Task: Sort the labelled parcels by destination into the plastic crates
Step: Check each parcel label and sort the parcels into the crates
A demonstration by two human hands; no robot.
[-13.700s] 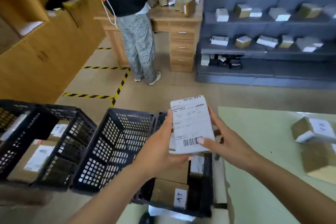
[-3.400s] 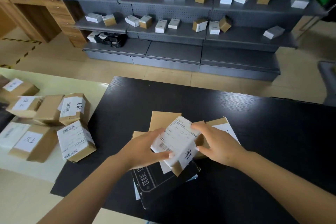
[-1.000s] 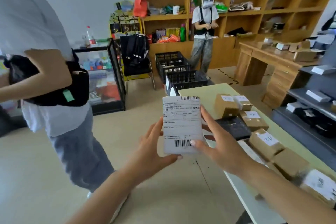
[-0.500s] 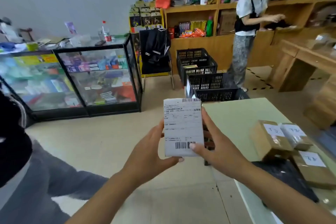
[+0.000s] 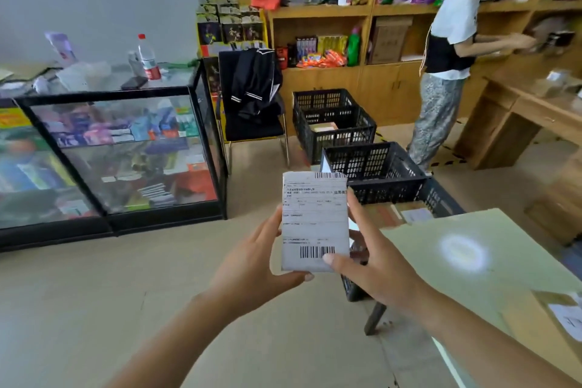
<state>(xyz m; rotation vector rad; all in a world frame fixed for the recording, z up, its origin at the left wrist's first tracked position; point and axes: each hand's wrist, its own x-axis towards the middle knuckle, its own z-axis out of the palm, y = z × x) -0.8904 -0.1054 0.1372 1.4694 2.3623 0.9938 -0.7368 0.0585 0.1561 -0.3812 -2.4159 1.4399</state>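
Parcel point(image 5: 315, 220) is up in the air in front of the chest, label face toward the camera, just off the near-left corner of the green table point(image 5: 472, 277), with the black crates point(image 5: 374, 172) beyond it. It looks light and stiff: a small flat box with a glossy label, likely a bit slick, so grip by the side edges. Left hand point(image 5: 252, 264) cups the left edge and the bottom, thumb under the lower corner. Right hand point(image 5: 374, 264) clamps the right edge, thumb across the barcode, fingers behind. Both forearms are extended, wrists raised, as if reading the destination.
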